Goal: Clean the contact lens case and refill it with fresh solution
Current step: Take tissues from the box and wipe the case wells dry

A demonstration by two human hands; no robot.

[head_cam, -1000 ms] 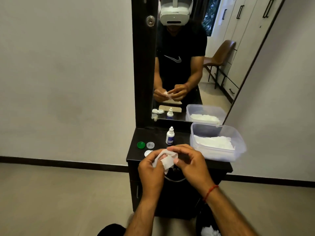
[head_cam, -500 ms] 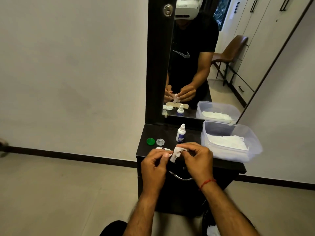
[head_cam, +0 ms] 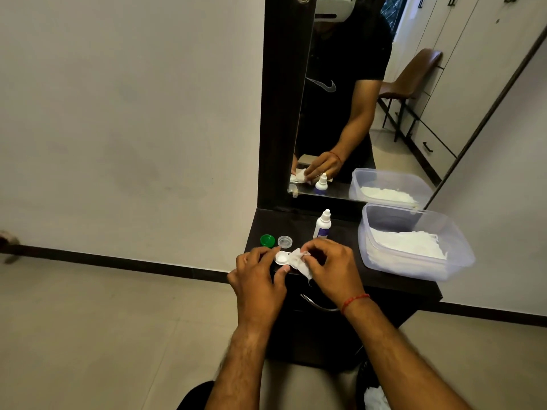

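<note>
My left hand (head_cam: 257,281) pinches the white contact lens case (head_cam: 281,258) by its left well, just above the dark dresser top (head_cam: 381,279). Against the case's right well, my right hand (head_cam: 328,266) pinches a crumpled white tissue (head_cam: 299,260). Behind the hands lie two loose caps, a green cap (head_cam: 267,240) and a clear cap (head_cam: 285,241). To their right, a small white solution bottle (head_cam: 321,224) with a purple label stands upright.
A clear plastic tub (head_cam: 414,270) holding white tissues sits at the right of the dresser top. A mirror (head_cam: 355,99) rises behind it. A drawer handle (head_cam: 318,304) shows below my hands. White crumpled tissue (head_cam: 376,399) lies low at the bottom right.
My hands lowered toward the dresser top. The tissue that wrapped the case has shifted to its right well, and the left well is now uncovered. The camera view swung left.
</note>
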